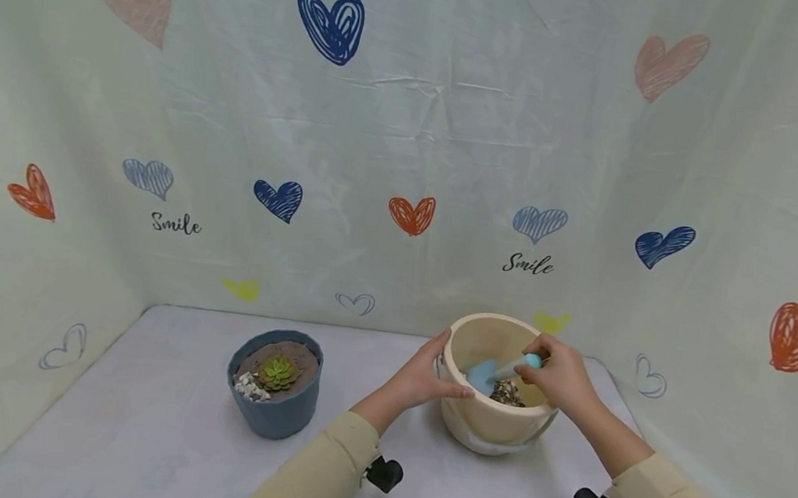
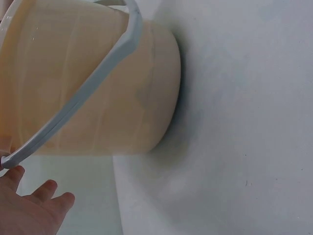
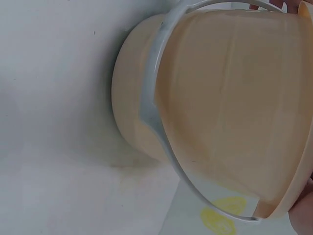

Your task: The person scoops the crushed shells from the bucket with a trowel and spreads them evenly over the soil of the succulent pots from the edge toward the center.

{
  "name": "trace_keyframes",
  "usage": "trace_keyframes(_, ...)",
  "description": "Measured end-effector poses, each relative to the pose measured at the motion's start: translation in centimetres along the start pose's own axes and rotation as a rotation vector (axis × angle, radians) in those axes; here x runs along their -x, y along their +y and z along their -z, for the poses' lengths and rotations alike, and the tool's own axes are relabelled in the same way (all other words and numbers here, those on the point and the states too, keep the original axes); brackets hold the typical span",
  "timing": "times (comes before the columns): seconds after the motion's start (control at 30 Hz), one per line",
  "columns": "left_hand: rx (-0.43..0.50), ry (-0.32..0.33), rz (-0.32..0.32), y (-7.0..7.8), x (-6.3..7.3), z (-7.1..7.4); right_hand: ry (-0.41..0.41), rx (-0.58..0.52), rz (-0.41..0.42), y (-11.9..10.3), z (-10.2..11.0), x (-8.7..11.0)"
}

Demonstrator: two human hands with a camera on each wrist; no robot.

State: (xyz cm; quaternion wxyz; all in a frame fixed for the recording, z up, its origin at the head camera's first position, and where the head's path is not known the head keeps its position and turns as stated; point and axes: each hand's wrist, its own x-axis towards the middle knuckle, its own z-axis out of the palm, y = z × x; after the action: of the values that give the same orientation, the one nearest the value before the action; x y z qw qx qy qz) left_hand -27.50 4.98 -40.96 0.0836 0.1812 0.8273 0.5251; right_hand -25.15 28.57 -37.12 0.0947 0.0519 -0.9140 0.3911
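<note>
**Small blue trowel (image 1: pixel 483 375), braced plastic bucket (image 1: pixel 490 422)**

Nearest on the white-covered table (image 1: pixel 153 452), well to the left of the bucket, stands the blue-grey pot (image 1: pixel 280 417) with its green succulent (image 1: pixel 279 373). Your left hand (image 1: pixel 420 375) braces the cream bucket at the near left of its rim, thumb and fingers spread apart; from the left wrist, the fingertips show near the hinge of the grey bail (image 2: pixel 80 96). The plastic looks smooth and fairly stiff, perhaps slippery, so take hold at the rim; the hanging bail would likely let it swing. Inside the bucket, the trowel tilts, blade low, beside a mottled brown mix (image 1: pixel 507 393). Expect it to be light and rigid. Your right hand (image 1: pixel 555 375) clamps its pale handle near the teal end; a grip closer to the blade should wobble less under load. Behind everything hangs the heart-printed curtain (image 1: pixel 384 129).
</note>
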Motion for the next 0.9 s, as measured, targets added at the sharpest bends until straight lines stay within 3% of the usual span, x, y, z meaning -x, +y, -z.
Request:
trace_keyframes(0.43,-0.004,-0.005,0.020,-0.1,-0.1,-0.1,-0.133,-0.053,-0.029,0.1,0.9,-0.2)
trace_keyframes(0.67,-0.010,0.005,0.009,-0.2,-0.2,-0.1,-0.197,-0.134,-0.052,0.2,1.7,0.1)
trace_keyframes(0.9,-0.003,0.003,0.002,-0.2,-0.2,-0.1,-0.177,-0.208,-0.115,0.6,2.6,0.4)
